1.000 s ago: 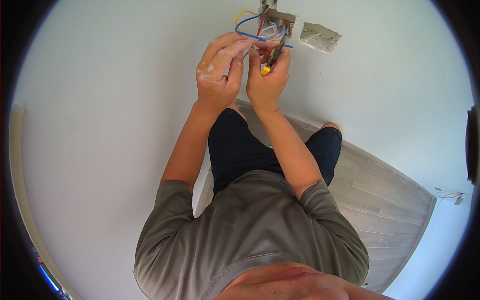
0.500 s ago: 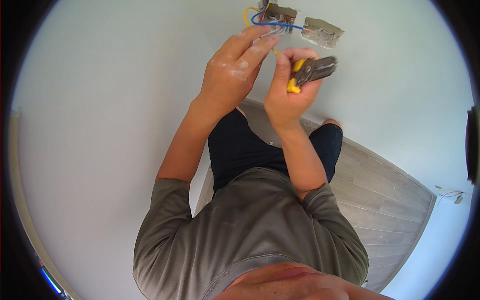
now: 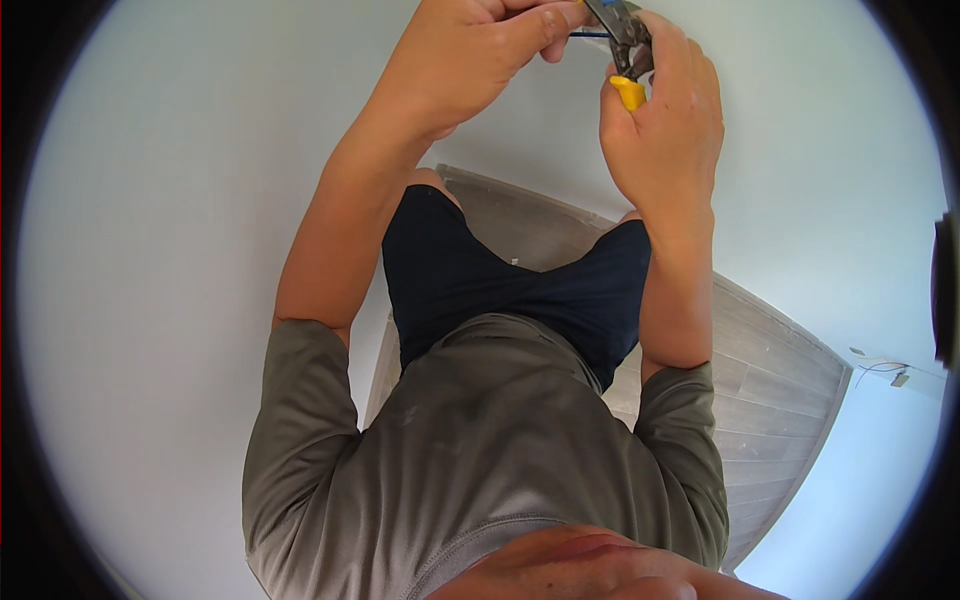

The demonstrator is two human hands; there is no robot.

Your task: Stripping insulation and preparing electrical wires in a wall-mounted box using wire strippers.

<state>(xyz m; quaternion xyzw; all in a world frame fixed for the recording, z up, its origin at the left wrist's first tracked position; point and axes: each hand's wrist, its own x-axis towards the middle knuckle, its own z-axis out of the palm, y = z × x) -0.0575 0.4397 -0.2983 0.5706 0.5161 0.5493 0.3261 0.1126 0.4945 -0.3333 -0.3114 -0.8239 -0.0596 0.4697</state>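
The right hand grips the yellow-handled pliers at the far side, by the pale wall, with the left hand just left, near a blue wire, maybe pinching something, I cannot tell.

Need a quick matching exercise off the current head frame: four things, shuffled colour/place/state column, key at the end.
Things:
1. Pliers
2. Blue wire
3. Shorts
4. Floor

Descriptions:
A. Dark navy, worn by the person
B. Grey-brown planks
C. Held in the right hand, yellow on the handle
D. Thin line near the top edge, in the gap between the hands

Pairs: 1-C, 2-D, 3-A, 4-B
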